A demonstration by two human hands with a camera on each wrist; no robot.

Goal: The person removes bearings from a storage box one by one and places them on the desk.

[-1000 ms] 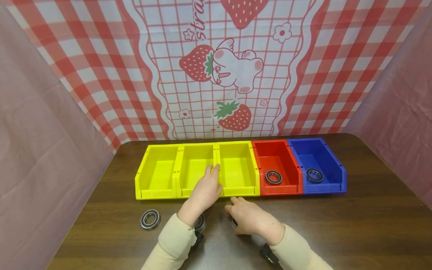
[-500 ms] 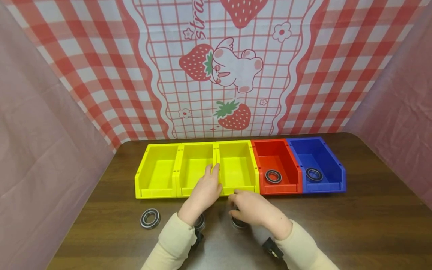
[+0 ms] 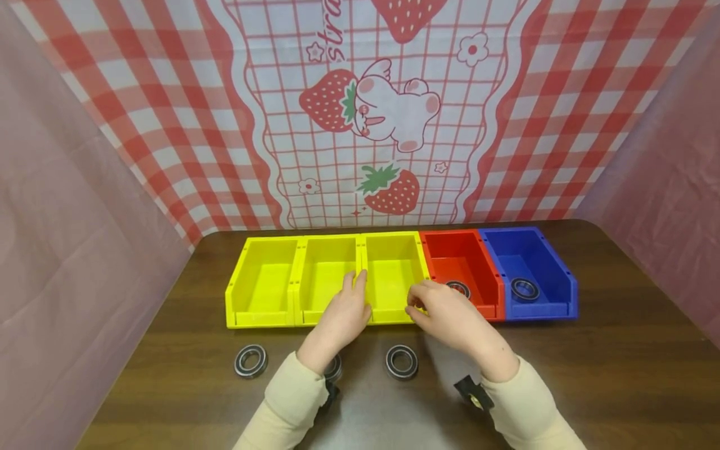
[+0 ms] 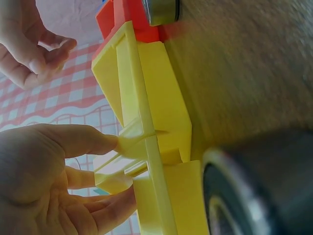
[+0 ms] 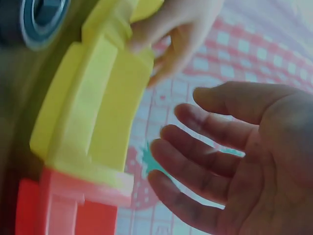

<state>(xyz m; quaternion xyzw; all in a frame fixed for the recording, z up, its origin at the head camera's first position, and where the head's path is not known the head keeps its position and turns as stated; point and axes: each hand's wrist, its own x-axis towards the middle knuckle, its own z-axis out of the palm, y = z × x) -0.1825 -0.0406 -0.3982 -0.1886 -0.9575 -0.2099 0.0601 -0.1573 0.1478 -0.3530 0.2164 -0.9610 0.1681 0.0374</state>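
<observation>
Left of the red bin (image 3: 452, 242), the left hand (image 3: 343, 315) is pinching adjoining yellow bins (image 3: 394, 250); the right hand (image 3: 450, 312), fingers spread, is hovering at that bin's edge.

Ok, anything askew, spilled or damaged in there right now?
Nothing looks damaged or spilled. The bins line up in a row, and the bearings on the table lie flat. One oddity: the lettering on the backdrop runs sideways.

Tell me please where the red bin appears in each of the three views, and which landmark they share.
Head: red bin right of centre, partly hidden by the right hand.
Left wrist: red bin at the top, left of centre.
Right wrist: red bin at bottom left.
Shared landmark: the yellow bin adjoining it.
</observation>
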